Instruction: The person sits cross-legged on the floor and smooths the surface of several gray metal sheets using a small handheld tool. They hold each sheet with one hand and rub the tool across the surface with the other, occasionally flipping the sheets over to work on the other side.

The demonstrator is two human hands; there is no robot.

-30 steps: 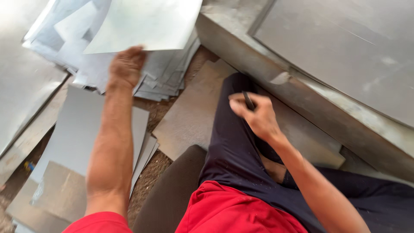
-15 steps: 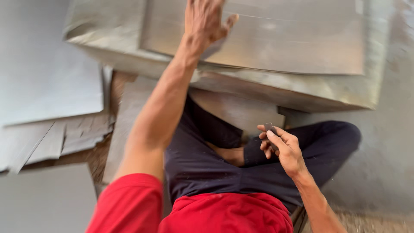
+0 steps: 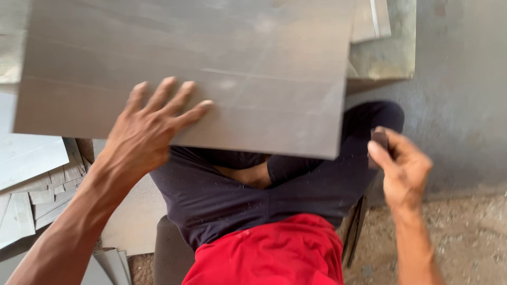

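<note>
Head cam is the only view here, so it all comes from that one look down at the lap.

Big change from half a second back: the left hand (image 3: 150,134) was up high then, fingers spread against the big grey slab ahead. Now a large flat grey metal sheet (image 3: 211,68) fills the upper part of the picture and hangs out over the knees. The left hand lies on its near edge with fingers splayed flat on top. I can't see the thumb, so I can't tell if it's pinching the edge or just pressing down on it. A second ago that same hand was over at the pile of cut sheets (image 3: 31,195) on the left, so the reach has swung across from there.

The right hand (image 3: 404,171) has barely moved. It's curled shut around a small dark block (image 3: 379,140), thumb on top, hovering just off the sheet's right edge and not touching it. Can't make out what the block actually is, too blurry.

My read is the sheet has been dragged toward the body and is now sitting over the lap in the dark trousers (image 3: 274,184), with the block held close by.
</note>
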